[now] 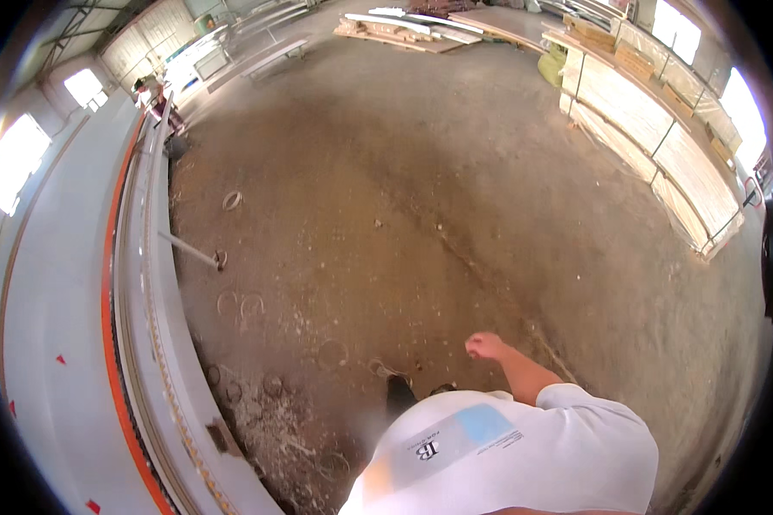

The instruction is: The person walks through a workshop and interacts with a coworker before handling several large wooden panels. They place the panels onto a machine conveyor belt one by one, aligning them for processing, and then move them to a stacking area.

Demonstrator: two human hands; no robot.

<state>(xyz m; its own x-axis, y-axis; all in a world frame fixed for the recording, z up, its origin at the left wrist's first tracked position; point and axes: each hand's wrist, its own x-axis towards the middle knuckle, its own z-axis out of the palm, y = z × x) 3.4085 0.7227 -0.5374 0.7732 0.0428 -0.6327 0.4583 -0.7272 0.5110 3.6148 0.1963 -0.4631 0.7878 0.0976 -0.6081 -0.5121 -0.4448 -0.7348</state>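
My right hand [484,345] hangs over the concrete floor in front of my white shirt [507,446]. Its fingers are curled in, and nothing shows in them or sticks out of them. It touches nothing; bare floor lies beneath it. My left hand is outside the picture. A dark shoe or trouser leg [399,393] shows just past the shirt's front edge.
On the left runs a long, pale machine bed [56,283] with an orange edge strip [112,296]. Another person [156,103] stands at its far end. Wrapped board stacks [644,137] stand right; timber [404,30] lies far off. Rings of strapping [232,200] and debris litter the floor.
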